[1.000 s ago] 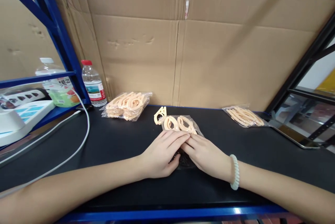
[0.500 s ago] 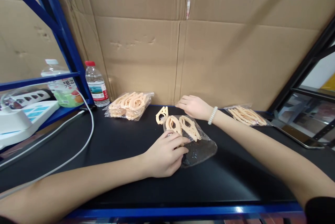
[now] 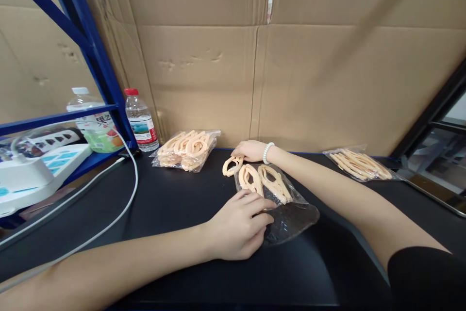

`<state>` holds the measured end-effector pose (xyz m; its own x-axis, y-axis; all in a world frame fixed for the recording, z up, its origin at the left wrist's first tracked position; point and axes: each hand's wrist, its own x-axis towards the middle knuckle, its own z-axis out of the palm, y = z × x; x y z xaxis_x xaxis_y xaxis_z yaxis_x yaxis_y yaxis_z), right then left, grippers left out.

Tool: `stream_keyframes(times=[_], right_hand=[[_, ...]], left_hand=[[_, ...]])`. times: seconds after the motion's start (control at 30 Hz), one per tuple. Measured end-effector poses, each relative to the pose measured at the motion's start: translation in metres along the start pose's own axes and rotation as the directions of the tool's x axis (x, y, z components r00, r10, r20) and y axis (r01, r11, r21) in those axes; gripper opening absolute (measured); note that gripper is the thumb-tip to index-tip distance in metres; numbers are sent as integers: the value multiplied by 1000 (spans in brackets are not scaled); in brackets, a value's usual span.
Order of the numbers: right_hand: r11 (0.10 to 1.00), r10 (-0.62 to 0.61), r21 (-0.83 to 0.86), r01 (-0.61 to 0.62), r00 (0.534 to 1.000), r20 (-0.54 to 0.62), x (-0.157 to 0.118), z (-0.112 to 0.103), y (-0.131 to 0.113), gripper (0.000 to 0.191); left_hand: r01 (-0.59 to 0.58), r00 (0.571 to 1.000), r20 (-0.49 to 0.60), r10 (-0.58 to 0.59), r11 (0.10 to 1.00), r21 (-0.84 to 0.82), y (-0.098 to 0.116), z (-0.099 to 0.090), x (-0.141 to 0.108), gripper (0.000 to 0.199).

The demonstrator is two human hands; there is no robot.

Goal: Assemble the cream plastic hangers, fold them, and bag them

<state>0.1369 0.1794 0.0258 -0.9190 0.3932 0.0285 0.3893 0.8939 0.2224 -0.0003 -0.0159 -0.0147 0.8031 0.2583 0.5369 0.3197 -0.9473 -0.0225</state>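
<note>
My left hand (image 3: 240, 226) is closed at the near left side of a clear plastic bag (image 3: 296, 221), its fingers curled over the film. Inside the bag lie two stacks of peach-coloured plastic pieces that look like folded travel hangers (image 3: 251, 179). Just beyond the bag, my right hand (image 3: 251, 150), with a pale bead bracelet at the wrist, has its fingers closed on the end of a loose folding hanger (image 3: 230, 167). That hanger rests on the black table, and its gripped end is hidden by the fingers.
A full bag of hangers (image 3: 186, 150) stands at the back left, a flatter bag (image 3: 360, 164) at the back right beside a tablet-like device (image 3: 437, 193). Bottles (image 3: 141, 124), a white cable (image 3: 133, 192) and a power strip (image 3: 47, 141) occupy the left. Cardboard (image 3: 204, 68) walls the back.
My right hand has come down and left onto the loose hanger and grasped it, turning it slightly. My left hand stays on the bag. The whole view has shifted a little.
</note>
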Motion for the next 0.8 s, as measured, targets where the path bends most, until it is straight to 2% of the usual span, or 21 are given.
stream_keyframes(times=[0.17, 0.27, 0.43, 0.47, 0.5, 0.53, 0.63, 0.73, 0.8], right_hand=[[993, 71, 103, -58, 988, -135, -35, 0, 3, 20], [978, 164, 170, -117, 940, -300, -69, -5, -5, 22], [929, 361, 282, -240, 756, -546, -132, -30, -39, 24], [911, 405, 316, -263, 707, -580, -145, -37, -48, 23], [878, 471, 397, -267, 624, -623, -157, -44, -59, 19], [852, 516, 452, -265, 569, -640, -169, -50, -71, 16], [851, 525, 445, -278, 458, -718, -200, -68, -109, 12], [877, 470, 334, -345, 474, -745, -223, -77, -149, 14], [906, 407, 241, -348, 557, -724, -235, -79, -172, 15]], left_hand=[[0, 1000, 2, 0, 1000, -15, -1, 0, -1, 23], [2, 1000, 0, -2, 1000, -17, -2, 1, -2, 23], [17, 1000, -2, -17, 1000, -22, -2, 1, -2, 23], [19, 1000, -2, -19, 1000, -21, -1, 0, -2, 23], [21, 1000, -3, -21, 1000, -19, -1, 0, -1, 23], [24, 1000, -4, -24, 1000, -19, -1, -1, -1, 24], [31, 1000, -2, -31, 999, -25, 0, -2, 0, 28], [38, 999, -14, -39, 999, -35, 1, -2, 2, 32], [43, 998, -34, -45, 998, -41, 1, -2, 2, 37]])
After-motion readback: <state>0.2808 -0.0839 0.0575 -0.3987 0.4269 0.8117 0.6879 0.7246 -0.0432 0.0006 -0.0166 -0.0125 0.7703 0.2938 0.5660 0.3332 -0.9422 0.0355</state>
